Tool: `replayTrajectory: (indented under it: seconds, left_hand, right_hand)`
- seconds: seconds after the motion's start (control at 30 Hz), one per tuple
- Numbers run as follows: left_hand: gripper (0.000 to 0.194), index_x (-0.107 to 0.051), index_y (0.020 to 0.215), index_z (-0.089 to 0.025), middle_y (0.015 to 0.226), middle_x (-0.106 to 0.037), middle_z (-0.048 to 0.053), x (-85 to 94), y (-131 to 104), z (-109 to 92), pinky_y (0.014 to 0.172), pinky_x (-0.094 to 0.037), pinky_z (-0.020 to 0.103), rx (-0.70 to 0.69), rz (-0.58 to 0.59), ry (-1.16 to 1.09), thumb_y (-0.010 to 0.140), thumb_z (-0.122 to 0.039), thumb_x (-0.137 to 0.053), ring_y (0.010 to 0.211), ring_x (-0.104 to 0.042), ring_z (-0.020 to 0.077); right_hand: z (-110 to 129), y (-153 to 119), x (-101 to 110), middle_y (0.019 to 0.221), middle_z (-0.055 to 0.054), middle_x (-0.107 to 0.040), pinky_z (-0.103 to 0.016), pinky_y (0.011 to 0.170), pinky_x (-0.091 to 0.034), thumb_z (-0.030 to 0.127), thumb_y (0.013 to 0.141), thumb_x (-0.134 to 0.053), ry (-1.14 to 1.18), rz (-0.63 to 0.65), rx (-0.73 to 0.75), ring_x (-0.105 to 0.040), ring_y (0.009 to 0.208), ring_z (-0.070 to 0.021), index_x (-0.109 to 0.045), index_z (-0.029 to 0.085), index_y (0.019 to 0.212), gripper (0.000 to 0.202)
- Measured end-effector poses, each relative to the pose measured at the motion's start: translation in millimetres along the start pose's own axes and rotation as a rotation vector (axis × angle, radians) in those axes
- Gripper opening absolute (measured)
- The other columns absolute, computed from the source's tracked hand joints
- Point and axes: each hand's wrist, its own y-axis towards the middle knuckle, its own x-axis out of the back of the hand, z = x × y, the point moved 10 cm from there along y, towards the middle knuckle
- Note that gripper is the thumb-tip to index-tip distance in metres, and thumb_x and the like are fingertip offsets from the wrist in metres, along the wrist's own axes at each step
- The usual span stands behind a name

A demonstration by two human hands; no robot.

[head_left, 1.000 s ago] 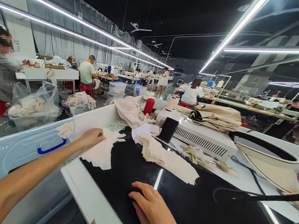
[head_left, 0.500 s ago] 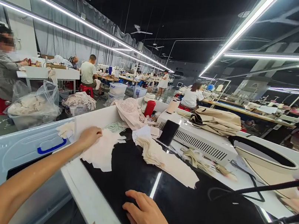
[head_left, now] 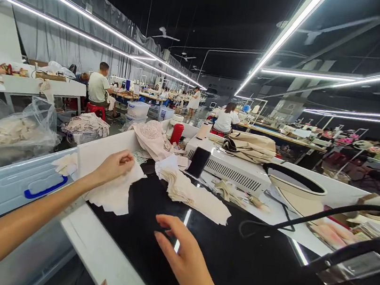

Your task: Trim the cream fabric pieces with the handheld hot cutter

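My left hand [head_left: 117, 166] is closed, its fingers curled together over the left pile of pale cream fabric pieces [head_left: 115, 198]. Whether a piece is pinched in the fingers is hidden. That pile lies at the left edge of the black glossy work surface [head_left: 228, 267]. My right hand [head_left: 183, 251] hovers over the bare black surface, thumb and fingers apart and holding nothing. Beyond it lies a fanned stack of cream fabric pieces [head_left: 192, 190], with a white paper at its far end.
A dark phone [head_left: 198, 162] leans against a white vented machine box [head_left: 235, 172]. Behind are a thread cone [head_left: 203, 130] and a red container [head_left: 177, 133]. A black cable [head_left: 300, 218] arcs at right. A plastic bin with a blue handle [head_left: 45, 187] stands left. Several people work farther back.
My view has turned a little to the right. The left hand has moved right over its fabric pile, fingers curled. My right hand has lifted, and its thumb and fingers have spread wider.
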Motion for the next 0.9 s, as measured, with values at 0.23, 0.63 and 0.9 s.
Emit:
replayTrajectory:
  seconds: [0.23,0.63,0.9]
  left_hand:
    - [0.027,-0.053,0.08,-0.02,0.069,-0.05,-0.004,-77.0,-48,-69,0.059,-0.039,0.023,-0.092,0.442,-0.291,0.078,-0.045,-0.062,0.063,-0.045,0.0121]
    - [0.056,-0.058,0.1,-0.02,0.078,-0.048,-0.004,-123.5,-66,-42,0.054,-0.031,0.022,0.157,0.592,-0.35,0.086,-0.074,-0.058,0.066,-0.041,0.0125]
    - [0.052,-0.062,0.088,-0.016,0.076,-0.054,-0.002,-138.0,-65,-53,0.059,-0.034,0.023,0.099,0.57,-0.382,0.081,-0.067,-0.069,0.068,-0.046,0.0124]
  right_hand:
    - [-24,3,11,0.122,-0.013,-0.074,-0.048,0.105,-0.053,0.084,0.077,-0.064,0.388,-0.103,-0.327,-0.066,0.123,-0.0331,-0.071,0.024,0.124,0.076]
    - [-17,-17,1,0.073,0.004,-0.062,-0.02,0.052,-0.043,0.069,0.07,-0.084,0.741,-0.077,-0.471,-0.052,0.059,-0.0088,-0.066,0.02,0.087,0.055]
    - [-18,-30,-4,0.062,0.008,-0.047,-0.018,0.038,-0.02,0.072,0.071,-0.08,0.686,-0.007,-0.504,-0.03,0.046,-0.0052,-0.063,0.022,0.093,0.057]
